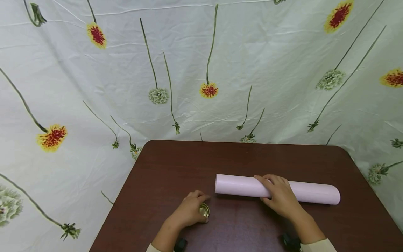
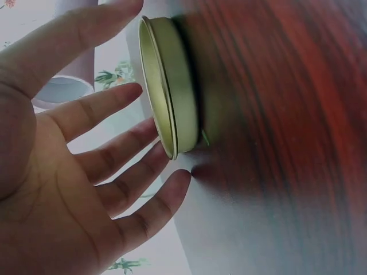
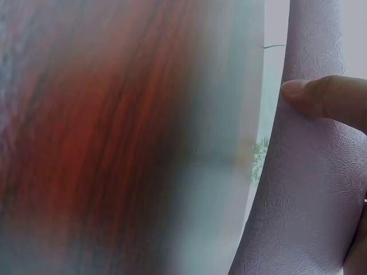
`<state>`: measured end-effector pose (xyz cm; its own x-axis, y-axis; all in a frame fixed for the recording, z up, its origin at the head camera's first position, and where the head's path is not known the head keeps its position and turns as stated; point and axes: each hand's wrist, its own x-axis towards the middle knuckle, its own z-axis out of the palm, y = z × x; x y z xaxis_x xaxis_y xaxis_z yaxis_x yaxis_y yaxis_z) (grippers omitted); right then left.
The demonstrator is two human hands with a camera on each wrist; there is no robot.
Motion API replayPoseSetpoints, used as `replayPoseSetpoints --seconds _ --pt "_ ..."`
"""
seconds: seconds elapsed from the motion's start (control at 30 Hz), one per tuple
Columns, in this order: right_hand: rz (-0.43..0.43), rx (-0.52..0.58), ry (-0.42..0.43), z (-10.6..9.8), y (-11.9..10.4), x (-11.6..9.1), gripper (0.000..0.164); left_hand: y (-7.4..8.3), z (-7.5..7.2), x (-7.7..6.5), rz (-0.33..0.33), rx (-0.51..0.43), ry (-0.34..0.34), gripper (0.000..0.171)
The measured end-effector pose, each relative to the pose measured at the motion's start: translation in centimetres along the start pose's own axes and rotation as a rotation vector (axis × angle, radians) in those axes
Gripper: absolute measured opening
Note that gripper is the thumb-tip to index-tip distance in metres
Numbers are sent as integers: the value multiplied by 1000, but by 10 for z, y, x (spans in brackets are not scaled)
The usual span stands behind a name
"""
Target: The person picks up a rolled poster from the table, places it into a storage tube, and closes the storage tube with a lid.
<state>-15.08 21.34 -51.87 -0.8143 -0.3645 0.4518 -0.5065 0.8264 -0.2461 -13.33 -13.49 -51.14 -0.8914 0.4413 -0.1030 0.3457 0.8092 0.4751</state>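
A pale pink hollow roll (image 1: 239, 185) with a finely creased surface spans the right half of the table. My right hand (image 1: 280, 196) grips it near its middle, thumb on the near side and fingers over the top. In the right wrist view, the thumb (image 3: 324, 97) presses against the roll (image 3: 309, 172). A shallow round gold-coloured tin (image 1: 204, 210) sits on the table, left of the roll. Around it spreads my left hand (image 1: 189, 209), its thumb and fingers loosely bent. The left wrist view has the fingertips right at the rim of the tin (image 2: 180, 86).
The dark reddish-brown table (image 1: 176, 164) has rounded far corners. Behind and beside it hangs a pale cloth (image 1: 185, 42) printed with flowers and long stems. Dark wrist devices (image 1: 290, 242) show by both sleeves.
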Motion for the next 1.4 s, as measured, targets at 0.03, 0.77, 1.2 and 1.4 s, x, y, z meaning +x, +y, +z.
replayPoseSetpoints --seconds 0.03,0.77,1.2,1.4 --pt "0 0 0 0 1 0 85 1 0 -1 4 6 -2 74" --pt "31 15 -52 -2 6 0 81 -1 0 -4 -30 -111 -23 54" --pt "5 4 0 1 4 1 85 -13 -3 5 -73 -283 50 52" --pt "16 15 -17 -1 1 0 83 -15 -6 10 -85 -403 126 47"
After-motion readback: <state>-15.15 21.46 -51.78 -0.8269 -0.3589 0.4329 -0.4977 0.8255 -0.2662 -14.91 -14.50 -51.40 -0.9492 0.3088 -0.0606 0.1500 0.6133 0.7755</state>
